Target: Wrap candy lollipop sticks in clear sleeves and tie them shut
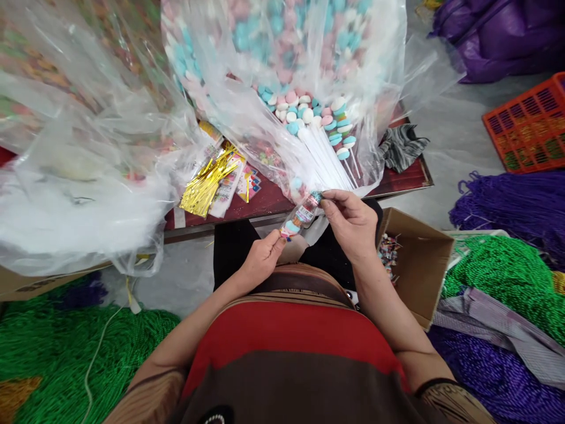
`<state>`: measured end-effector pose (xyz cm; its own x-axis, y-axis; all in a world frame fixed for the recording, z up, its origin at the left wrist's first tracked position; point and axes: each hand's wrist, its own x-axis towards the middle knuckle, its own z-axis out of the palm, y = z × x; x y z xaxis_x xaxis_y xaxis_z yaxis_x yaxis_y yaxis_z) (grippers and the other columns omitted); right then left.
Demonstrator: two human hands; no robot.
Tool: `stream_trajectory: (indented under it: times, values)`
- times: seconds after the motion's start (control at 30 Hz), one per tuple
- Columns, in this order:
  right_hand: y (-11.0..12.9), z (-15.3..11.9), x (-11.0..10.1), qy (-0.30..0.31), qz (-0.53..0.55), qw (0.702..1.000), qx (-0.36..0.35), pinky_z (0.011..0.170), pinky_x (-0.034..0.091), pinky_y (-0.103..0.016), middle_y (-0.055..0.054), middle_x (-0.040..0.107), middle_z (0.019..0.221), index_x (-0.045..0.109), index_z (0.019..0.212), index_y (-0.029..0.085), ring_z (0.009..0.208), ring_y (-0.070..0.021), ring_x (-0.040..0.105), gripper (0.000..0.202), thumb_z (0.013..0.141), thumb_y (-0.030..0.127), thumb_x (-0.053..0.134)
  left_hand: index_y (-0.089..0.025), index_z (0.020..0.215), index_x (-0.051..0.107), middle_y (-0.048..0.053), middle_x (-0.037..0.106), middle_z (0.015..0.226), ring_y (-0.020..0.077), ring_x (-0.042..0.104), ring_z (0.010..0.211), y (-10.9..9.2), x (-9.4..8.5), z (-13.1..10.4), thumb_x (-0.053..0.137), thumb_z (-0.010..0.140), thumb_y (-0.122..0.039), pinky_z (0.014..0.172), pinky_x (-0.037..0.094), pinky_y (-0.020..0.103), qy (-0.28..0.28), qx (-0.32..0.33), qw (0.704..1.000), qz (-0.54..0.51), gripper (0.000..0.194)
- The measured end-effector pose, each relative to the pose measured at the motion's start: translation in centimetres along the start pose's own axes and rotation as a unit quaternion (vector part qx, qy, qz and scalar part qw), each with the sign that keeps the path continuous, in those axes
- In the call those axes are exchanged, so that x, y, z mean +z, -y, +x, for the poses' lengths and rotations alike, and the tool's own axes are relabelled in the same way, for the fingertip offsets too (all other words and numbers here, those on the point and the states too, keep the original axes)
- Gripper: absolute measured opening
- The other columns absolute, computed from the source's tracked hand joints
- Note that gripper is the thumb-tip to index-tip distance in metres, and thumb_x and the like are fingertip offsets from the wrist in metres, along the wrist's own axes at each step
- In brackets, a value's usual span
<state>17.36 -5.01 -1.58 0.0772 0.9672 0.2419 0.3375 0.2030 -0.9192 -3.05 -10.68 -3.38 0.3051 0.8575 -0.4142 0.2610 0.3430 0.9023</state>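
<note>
A small clear candy packet (302, 215) with a printed label and pale sweets inside is stretched between my two hands, above my lap. My left hand (261, 254) pinches its lower end, and my right hand (351, 221) pinches its upper end between thumb and finger. Just beyond, on the dark red table (269, 197), lie white sticks (326, 156) in an opened plastic bag. Pink, white and blue candies (304, 109) are heaped behind them, some threaded on sticks. To the left rest gold twist ties (209, 185) on printed clear wrappers (227, 197).
A cardboard box (421, 265) holding several wrapped candies stands right of my legs. Large plastic bags of candy (282, 35) cover the table's back. Green strands (503, 265), purple strands (512, 200) and an orange crate (527, 121) are on the right. More green strands (110, 347) lie at lower left.
</note>
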Motion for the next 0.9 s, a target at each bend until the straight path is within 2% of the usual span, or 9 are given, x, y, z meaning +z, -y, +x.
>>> stream_trajectory:
  times: [0.1,0.23,0.4,0.47,0.57,0.63,0.77,0.9]
  values:
    - [0.1,0.4,-0.2,-0.003,-0.004,1.000,-0.024,0.077,0.054,-0.020,-0.001,0.072,0.098,0.070,0.110,0.019,0.085,-0.0089,0.068,0.022,0.089,0.015,0.065,-0.016,0.085,0.057,-0.007,0.035,0.059,0.0072,0.031,0.050,-0.3,-0.2,0.3,0.039,0.091,-0.074,0.052,0.027,0.021,0.002,0.010,1.000,0.011,0.061]
    - [0.2,0.8,-0.5,0.013,-0.032,0.998,-0.060,0.086,0.054,-0.021,-0.002,0.073,0.101,0.072,0.105,0.018,0.093,-0.0100,0.069,0.019,0.090,0.013,0.063,-0.016,0.082,0.056,-0.008,0.033,0.058,0.0071,0.028,0.049,-0.2,-0.3,0.4,0.038,0.091,-0.075,0.052,0.026,0.022,0.002,0.022,0.999,0.024,0.062]
    - [-0.1,0.8,-0.6,0.020,-0.046,0.998,-0.043,0.077,0.055,-0.022,-0.002,0.073,0.095,0.072,0.102,0.017,0.084,-0.0111,0.069,0.015,0.090,0.016,0.063,-0.015,0.085,0.058,-0.005,0.040,0.062,0.0077,0.033,0.052,0.2,-0.4,0.5,0.037,0.091,-0.074,0.053,0.028,0.022,-0.009,0.025,0.999,0.041,0.062]
    - [0.0,0.8,-0.5,0.024,-0.070,0.994,-0.081,0.077,0.055,-0.022,-0.002,0.072,0.092,0.071,0.100,0.017,0.084,-0.0113,0.069,0.014,0.090,0.014,0.062,-0.015,0.086,0.058,-0.005,0.041,0.063,0.0078,0.033,0.052,0.2,-0.5,0.6,0.037,0.091,-0.074,0.053,0.027,0.022,-0.009,0.026,0.999,0.046,0.063]
    - [0.2,1.0,-0.4,0.010,-0.123,0.983,-0.135,0.082,0.055,-0.024,-0.004,0.072,0.097,0.069,0.109,0.017,0.088,-0.0126,0.069,0.022,0.091,0.011,0.058,-0.016,0.086,0.058,-0.005,0.040,0.062,0.0080,0.034,0.052,-0.1,-0.6,0.8,0.037,0.091,-0.074,0.054,0.029,0.022,-0.005,0.027,0.998,0.049,0.062]
    - [0.4,1.1,-0.5,0.006,-0.137,0.981,-0.140,0.083,0.056,-0.027,-0.005,0.072,0.099,0.068,0.114,0.019,0.090,-0.0139,0.069,0.025,0.092,0.012,0.057,-0.016,0.086,0.057,-0.005,0.041,0.062,0.0083,0.035,0.052,-0.3,-0.7,0.9,0.037,0.092,-0.074,0.055,0.030,0.022,-0.001,0.026,0.999,0.048,0.062]
    - [0.6,1.5,-0.8,0.021,-0.133,0.978,-0.159,0.088,0.056,-0.031,-0.005,0.071,0.104,0.068,0.108,0.019,0.097,-0.0161,0.069,0.021,0.093,0.012,0.056,-0.016,0.084,0.057,-0.005,0.040,0.063,0.0085,0.035,0.053,-0.5,-0.9,1.0,0.036,0.091,-0.075,0.055,0.028,0.022,0.007,0.018,0.998,0.052,0.063]
    - [0.5,1.6,-0.9,0.021,-0.129,0.975,-0.180,0.088,0.055,-0.028,-0.005,0.072,0.103,0.068,0.107,0.018,0.096,-0.0144,0.069,0.022,0.090,0.007,0.058,-0.017,0.078,0.054,-0.005,0.038,0.061,0.0083,0.033,0.053,-0.6,-1.2,1.0,0.037,0.091,-0.075,0.054,0.026,0.022,0.012,0.007,0.998,0.059,0.062]
